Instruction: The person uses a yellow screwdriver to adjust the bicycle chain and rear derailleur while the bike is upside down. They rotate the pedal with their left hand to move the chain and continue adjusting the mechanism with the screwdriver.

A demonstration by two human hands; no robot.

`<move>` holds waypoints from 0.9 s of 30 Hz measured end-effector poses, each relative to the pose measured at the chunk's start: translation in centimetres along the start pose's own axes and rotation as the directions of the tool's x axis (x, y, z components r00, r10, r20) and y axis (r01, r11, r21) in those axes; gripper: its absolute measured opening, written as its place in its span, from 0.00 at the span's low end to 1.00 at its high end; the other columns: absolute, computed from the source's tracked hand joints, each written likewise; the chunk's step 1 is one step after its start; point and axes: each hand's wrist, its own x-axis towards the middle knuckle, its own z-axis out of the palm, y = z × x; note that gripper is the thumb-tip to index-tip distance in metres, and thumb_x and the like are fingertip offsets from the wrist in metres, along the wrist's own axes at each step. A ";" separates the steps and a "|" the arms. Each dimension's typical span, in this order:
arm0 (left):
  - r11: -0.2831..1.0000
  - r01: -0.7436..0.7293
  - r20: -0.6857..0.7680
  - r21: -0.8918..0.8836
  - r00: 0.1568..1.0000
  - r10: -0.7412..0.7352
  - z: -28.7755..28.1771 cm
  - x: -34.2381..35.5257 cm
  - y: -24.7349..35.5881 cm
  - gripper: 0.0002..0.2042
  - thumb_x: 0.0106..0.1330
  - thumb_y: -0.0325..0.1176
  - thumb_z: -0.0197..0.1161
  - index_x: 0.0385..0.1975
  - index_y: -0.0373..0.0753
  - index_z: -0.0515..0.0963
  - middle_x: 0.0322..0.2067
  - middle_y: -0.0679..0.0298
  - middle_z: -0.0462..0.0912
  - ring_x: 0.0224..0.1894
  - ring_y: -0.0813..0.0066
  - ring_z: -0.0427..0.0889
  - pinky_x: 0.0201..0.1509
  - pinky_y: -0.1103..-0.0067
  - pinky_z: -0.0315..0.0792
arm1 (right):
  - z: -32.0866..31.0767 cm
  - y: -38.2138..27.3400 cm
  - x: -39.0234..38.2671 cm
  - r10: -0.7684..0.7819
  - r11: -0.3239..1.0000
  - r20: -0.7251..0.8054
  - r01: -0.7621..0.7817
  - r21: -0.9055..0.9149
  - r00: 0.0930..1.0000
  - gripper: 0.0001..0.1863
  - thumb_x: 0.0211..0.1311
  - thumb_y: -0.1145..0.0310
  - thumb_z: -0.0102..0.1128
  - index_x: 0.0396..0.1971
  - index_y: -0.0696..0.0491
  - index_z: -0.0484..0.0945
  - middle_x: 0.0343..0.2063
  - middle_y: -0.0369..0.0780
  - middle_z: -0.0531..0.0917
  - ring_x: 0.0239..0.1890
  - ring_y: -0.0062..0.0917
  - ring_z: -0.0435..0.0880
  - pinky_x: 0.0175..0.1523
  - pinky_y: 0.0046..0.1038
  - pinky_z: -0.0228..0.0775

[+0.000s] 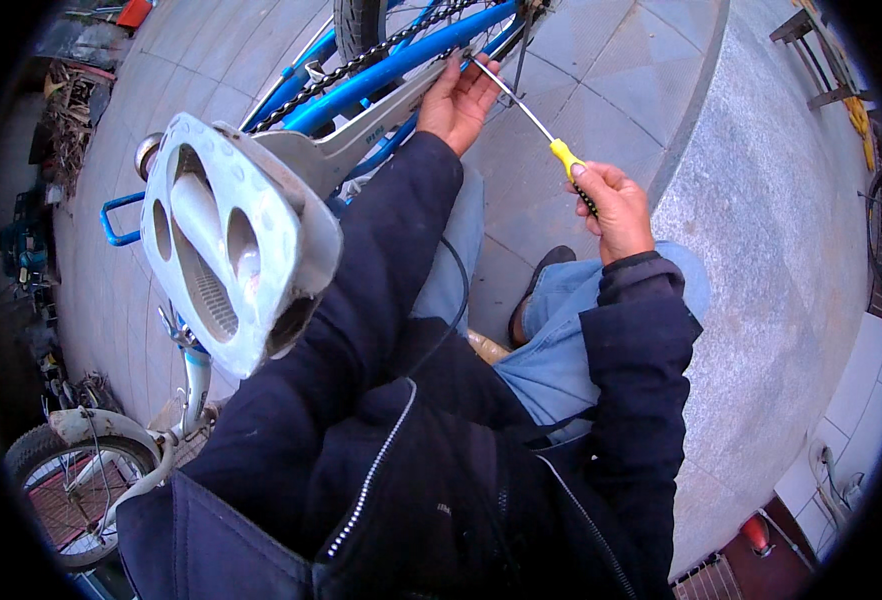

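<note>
My right hand (pixel 611 210) grips the yellow and black handle of a screwdriver (pixel 567 157). Its long metal shaft runs up and left to the end of a pale chain guard (pixel 394 127) on a bicycle with a blue frame (pixel 411 60). There my left hand (pixel 458 100) has its fingers curled at the guard's end, beside the screwdriver tip; the fastener is too small to make out. The black chain (pixel 330 82) runs along the blue tube, near a tyre (pixel 359 25). A grey bicycle saddle (pixel 236 245), seen from its underside, is close by at the left.
I am low on grey paving (pixel 621 60) beside a raised speckled ledge (pixel 761 300). A white-forked front wheel (pixel 76 490) lies lower left. A small bench (pixel 811 55) is at upper right, a red cone-shaped object (pixel 756 532) at lower right, and dark clutter (pixel 31 260) along the left edge.
</note>
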 end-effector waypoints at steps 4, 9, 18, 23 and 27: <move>1.000 0.003 -0.022 -0.004 1.000 -0.003 0.1 -0.1 0.0 0.15 0.60 0.34 0.61 0.42 0.32 0.72 0.39 0.53 0.79 0.51 0.55 0.73 0.60 0.61 0.64 | -0.1 0.3 0.2 -0.023 0.992 -0.020 0.025 0.125 1.000 0.17 0.57 0.58 0.59 0.37 0.58 0.75 0.26 0.38 0.78 0.22 0.15 0.73 0.20 0.13 0.61; 1.000 0.019 -0.014 -0.001 1.000 -0.019 0.0 -0.1 0.0 0.15 0.60 0.35 0.61 0.43 0.32 0.72 0.40 0.54 0.78 0.52 0.55 0.72 0.61 0.61 0.63 | -0.5 0.4 0.5 0.082 0.843 -0.009 -0.064 0.534 0.997 0.21 0.59 0.52 0.56 0.37 0.58 0.73 0.27 0.38 0.77 0.25 0.18 0.76 0.24 0.17 0.66; 1.000 0.015 0.000 0.011 1.000 -0.015 -0.2 -0.1 0.3 0.15 0.60 0.36 0.61 0.43 0.34 0.72 0.40 0.54 0.79 0.52 0.56 0.72 0.60 0.62 0.63 | -0.7 -1.0 -0.3 0.255 0.896 0.030 -0.248 0.368 0.966 0.22 0.60 0.51 0.54 0.36 0.59 0.71 0.19 0.38 0.74 0.12 0.12 0.65 0.11 0.12 0.52; 1.000 0.016 -0.013 0.014 1.000 -0.016 -0.1 -0.1 0.0 0.16 0.60 0.36 0.61 0.43 0.34 0.73 0.41 0.54 0.79 0.53 0.56 0.72 0.60 0.62 0.63 | -0.9 0.4 0.5 0.081 0.928 -0.019 -0.069 0.365 0.997 0.20 0.59 0.54 0.57 0.36 0.58 0.71 0.20 0.39 0.73 0.13 0.12 0.64 0.13 0.13 0.52; 1.000 0.012 -0.025 0.008 1.000 -0.012 -0.1 -0.3 0.1 0.16 0.59 0.36 0.62 0.43 0.34 0.73 0.41 0.54 0.79 0.53 0.56 0.72 0.60 0.62 0.63 | -0.3 1.0 0.6 0.048 0.902 -0.080 -0.009 0.431 0.996 0.21 0.58 0.51 0.57 0.34 0.57 0.71 0.22 0.40 0.74 0.14 0.13 0.65 0.15 0.13 0.55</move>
